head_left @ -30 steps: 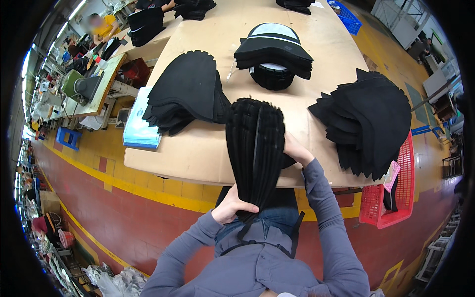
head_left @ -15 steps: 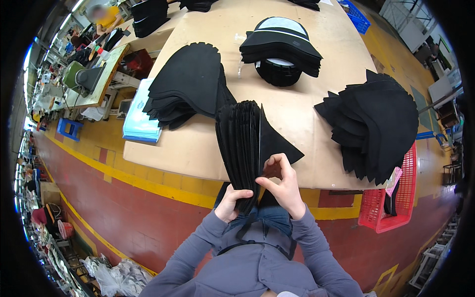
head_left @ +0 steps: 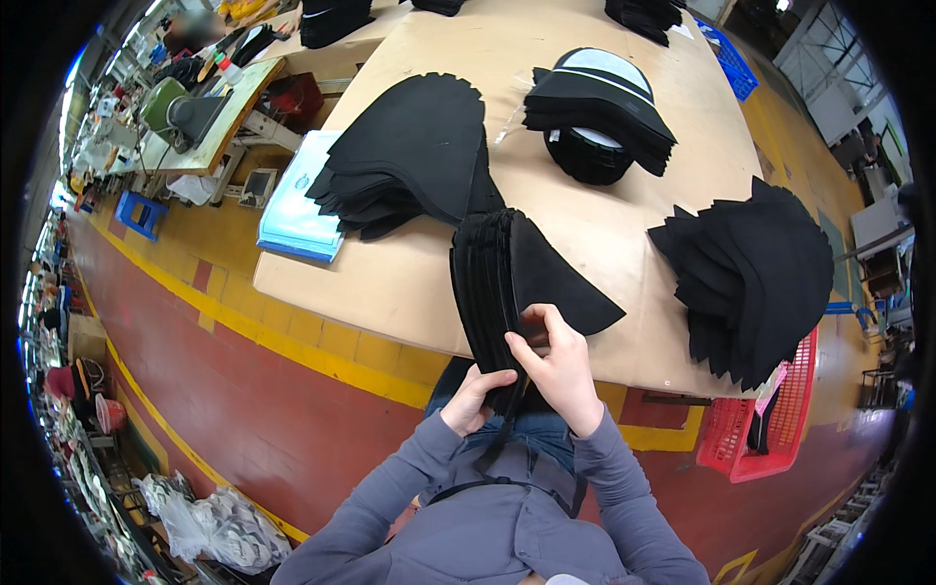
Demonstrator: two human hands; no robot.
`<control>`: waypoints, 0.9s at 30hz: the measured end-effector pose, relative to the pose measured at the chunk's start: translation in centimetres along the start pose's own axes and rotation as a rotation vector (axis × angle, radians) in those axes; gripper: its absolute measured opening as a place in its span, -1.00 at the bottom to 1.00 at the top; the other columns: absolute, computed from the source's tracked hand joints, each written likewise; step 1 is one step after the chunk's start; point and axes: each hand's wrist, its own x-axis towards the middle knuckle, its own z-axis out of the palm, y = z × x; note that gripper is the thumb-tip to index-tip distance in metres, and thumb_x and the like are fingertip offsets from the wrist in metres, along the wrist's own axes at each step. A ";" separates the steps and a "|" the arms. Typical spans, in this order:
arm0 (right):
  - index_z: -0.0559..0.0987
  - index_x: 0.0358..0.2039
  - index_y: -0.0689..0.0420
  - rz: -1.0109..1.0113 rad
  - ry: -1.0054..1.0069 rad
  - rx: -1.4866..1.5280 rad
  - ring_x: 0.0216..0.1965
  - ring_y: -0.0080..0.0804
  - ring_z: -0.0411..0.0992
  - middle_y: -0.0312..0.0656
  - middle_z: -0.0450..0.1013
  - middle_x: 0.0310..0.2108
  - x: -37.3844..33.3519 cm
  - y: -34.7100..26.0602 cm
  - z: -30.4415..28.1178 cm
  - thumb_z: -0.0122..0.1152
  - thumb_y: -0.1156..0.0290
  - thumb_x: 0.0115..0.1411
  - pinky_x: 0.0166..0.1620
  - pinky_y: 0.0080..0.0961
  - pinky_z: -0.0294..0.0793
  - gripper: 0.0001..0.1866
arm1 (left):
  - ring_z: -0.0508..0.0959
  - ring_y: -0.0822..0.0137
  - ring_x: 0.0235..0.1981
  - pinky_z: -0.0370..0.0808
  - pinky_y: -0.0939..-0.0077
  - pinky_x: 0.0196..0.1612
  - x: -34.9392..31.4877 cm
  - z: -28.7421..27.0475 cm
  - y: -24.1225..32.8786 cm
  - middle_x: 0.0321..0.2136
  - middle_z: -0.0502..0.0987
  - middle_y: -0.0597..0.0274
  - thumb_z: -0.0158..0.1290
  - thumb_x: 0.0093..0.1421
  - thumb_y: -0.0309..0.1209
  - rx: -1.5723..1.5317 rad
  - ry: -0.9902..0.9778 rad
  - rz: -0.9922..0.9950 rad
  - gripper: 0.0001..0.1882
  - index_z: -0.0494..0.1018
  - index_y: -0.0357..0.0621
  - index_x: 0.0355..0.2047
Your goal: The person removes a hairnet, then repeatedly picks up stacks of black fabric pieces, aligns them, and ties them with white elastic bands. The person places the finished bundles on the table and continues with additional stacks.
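Observation:
I hold a thick bundle of black cut fabric pieces (head_left: 492,283) upright at the near edge of the tan table (head_left: 409,283). My left hand (head_left: 475,398) grips the bundle's bottom end from the left. My right hand (head_left: 556,366) pinches the rightmost piece (head_left: 561,283), which is peeled away from the bundle and fans out to the right over the table.
Black fabric stacks lie on the table at left (head_left: 414,156) and at right (head_left: 756,278). A pile of black-and-white pieces (head_left: 600,102) sits at the back. A light blue packet (head_left: 297,200) overhangs the table's left edge. A red basket (head_left: 765,429) stands at right.
My right hand came down from the bundle's upper right side to its lower end and separated one piece, which now spreads to the right. The bundle shifted slightly.

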 end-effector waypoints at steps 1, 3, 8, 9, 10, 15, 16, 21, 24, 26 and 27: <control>0.46 -0.13 0.28 0.007 -0.004 -0.031 -0.28 -0.34 0.61 -0.01 0.55 -0.30 0.2 0.1 0.3 0.34 0.41 0.14 -0.29 -0.46 0.63 -0.65 | 0.56 0.41 -0.21 0.52 0.49 -0.14 0.0 -0.2 0.0 -0.23 0.54 0.26 0.19 0.12 -0.43 -0.006 -0.001 0.000 -0.58 0.41 -0.20 -0.01; 0.49 -0.10 0.32 0.004 -0.030 -0.040 -0.34 -0.46 0.57 -0.08 0.56 -0.32 0.5 0.2 0.5 0.31 0.45 0.17 -0.25 -0.53 0.56 -0.67 | 0.58 0.36 -0.28 0.55 0.44 -0.22 0.0 -0.7 0.0 -0.27 0.53 0.22 0.18 0.14 -0.36 -0.023 -0.061 -0.015 -0.59 0.39 -0.17 -0.02; 0.55 -0.14 0.35 -0.027 -0.047 -0.087 -0.37 -0.56 0.52 -0.13 0.58 -0.38 1.3 0.3 1.2 0.29 0.44 0.18 -0.29 -0.59 0.49 -0.71 | 0.58 0.36 -0.30 0.57 0.44 -0.23 0.8 -1.9 -0.5 -0.30 0.52 0.23 0.19 0.17 -0.30 -0.104 -0.130 -0.035 -0.60 0.39 -0.16 -0.04; 0.55 -0.14 0.35 -0.018 -0.049 -0.096 -0.36 -0.57 0.51 -0.14 0.58 -0.39 1.4 0.3 1.3 0.30 0.44 0.18 -0.29 -0.59 0.48 -0.71 | 0.58 0.38 -0.30 0.57 0.45 -0.20 0.8 -2.0 -0.4 -0.30 0.53 0.25 0.19 0.17 -0.32 -0.133 -0.146 -0.045 -0.62 0.40 -0.18 -0.05; 0.56 -0.14 0.34 -0.015 -0.057 -0.112 -0.36 -0.59 0.50 -0.15 0.57 -0.40 1.5 0.1 1.4 0.31 0.44 0.17 -0.28 -0.61 0.47 -0.71 | 0.58 0.39 -0.30 0.57 0.45 -0.20 0.8 -2.0 -0.4 -0.30 0.52 0.26 0.19 0.18 -0.32 -0.141 -0.150 -0.051 -0.62 0.39 -0.17 -0.04; 0.56 -0.14 0.34 0.051 -0.073 -0.089 -0.36 -0.61 0.49 -0.18 0.57 -0.40 1.7 0.5 1.5 0.33 0.45 0.15 -0.28 -0.62 0.46 -0.70 | 0.57 0.43 -0.29 0.57 0.46 -0.18 0.9 -2.2 -0.7 -0.27 0.50 0.31 0.20 0.18 -0.32 -0.167 -0.138 -0.080 -0.58 0.36 -0.14 0.00; 0.56 -0.14 0.34 0.067 -0.078 -0.086 -0.36 -0.62 0.48 -0.18 0.56 -0.40 1.7 0.6 1.5 0.33 0.45 0.15 -0.27 -0.63 0.46 -0.70 | 0.57 0.43 -0.28 0.57 0.47 -0.17 0.9 -2.3 -0.7 -0.26 0.50 0.31 0.20 0.18 -0.32 -0.170 -0.145 -0.079 -0.57 0.36 -0.14 0.01; 0.55 -0.13 0.36 0.003 -0.026 -0.171 -0.37 -0.56 0.53 -0.14 0.57 -0.37 1.4 -0.1 2.5 0.31 0.45 0.13 -0.33 -0.58 0.50 -0.67 | 0.56 0.44 -0.18 0.56 0.47 -0.09 1.0 -2.5 -0.7 -0.17 0.49 0.31 0.19 0.18 -0.34 -0.158 -0.179 -0.068 -0.49 0.30 -0.12 0.11; 0.55 -0.10 0.35 -0.052 -0.049 -0.418 -0.42 -0.45 0.57 -0.05 0.57 -0.36 1.3 -0.5 2.7 0.26 0.47 0.08 -0.37 -0.51 0.53 -0.64 | 0.53 0.42 -0.07 0.55 0.47 -0.08 1.0 -2.2 -0.6 -0.08 0.47 0.28 0.18 0.20 -0.35 -0.168 -0.200 -0.037 -0.43 0.25 -0.11 0.18; 0.57 -0.22 0.36 -0.138 -0.041 -0.589 -0.52 -0.29 0.56 0.07 0.53 -0.45 1.3 -0.8 2.7 0.20 0.49 0.04 -0.44 -0.40 0.50 -0.71 | 0.51 0.36 -0.01 0.55 0.41 -0.02 0.9 -2.7 -0.6 -0.02 0.45 0.23 0.18 0.21 -0.36 -0.172 -0.236 -0.064 -0.41 0.22 -0.12 0.20; 0.57 -0.23 0.36 -0.128 -0.039 -0.593 -0.52 -0.19 0.54 0.09 0.52 -0.47 1.4 -0.7 2.5 0.19 0.47 0.05 -0.42 -0.35 0.50 -0.72 | 0.50 0.33 0.03 0.55 0.38 0.01 0.9 -2.9 -0.5 0.01 0.44 0.21 0.18 0.21 -0.37 -0.172 -0.257 -0.079 -0.39 0.21 -0.13 0.22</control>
